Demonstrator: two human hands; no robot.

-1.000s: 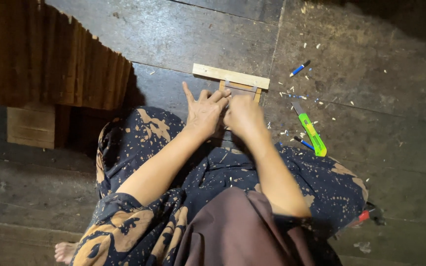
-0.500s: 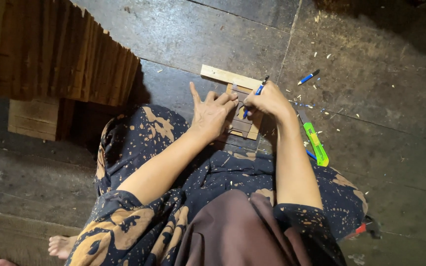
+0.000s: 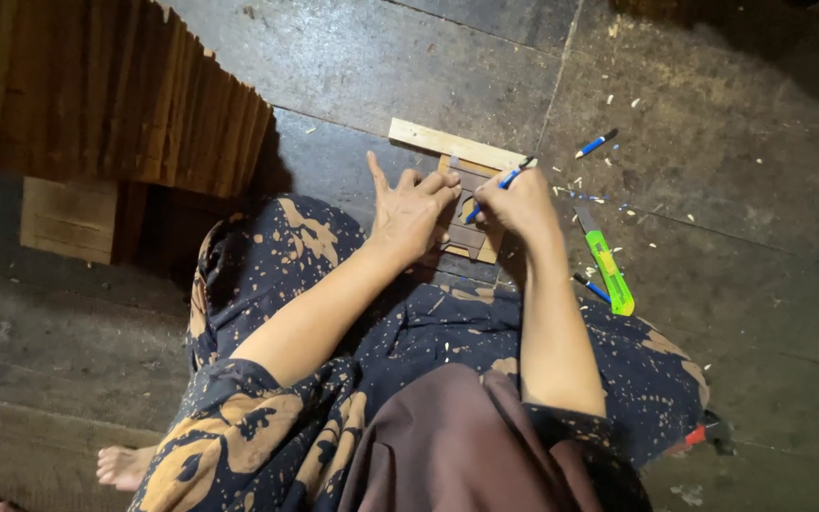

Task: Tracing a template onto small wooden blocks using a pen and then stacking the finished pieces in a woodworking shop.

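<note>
Wooden piece (image 3: 471, 223): a small flat brown frame of thin slats, it lay on the dark floor (image 3: 353, 57) just past my knees, one end touching a longer pale wooden strip (image 3: 457, 144) that ran slantwise behind it.
Head view, left hand (image 3: 409, 213): my palm was down with the fingers spread, the fingertips pressed on the left edge of the wooden piece and the thumb pointing away over the floor; it pinned the piece flat and clasped nothing.
Head view, right hand (image 3: 518, 201): it was closed around a blue pen (image 3: 497, 187), the tip angled down onto the wooden piece, the back end sticking up toward the pale strip.
Right of my hands: a green utility knife (image 3: 607, 265) lay on the floor near my right wrist with its blade end pointing away from me; a second blue pen (image 3: 596, 143) lay further off, and another short blue one (image 3: 591, 287) just beside the knife's handle.
Floor around them: pale wood chips (image 3: 632, 102) were scattered about.
Left side: a stack of upright dark wooden slats (image 3: 116, 95) stood well apart from my hands, with a light wooden block (image 3: 68, 220) below it.
My lap: a dark patterned cloth (image 3: 409, 332) covered my legs, which were folded right behind the piece.
</note>
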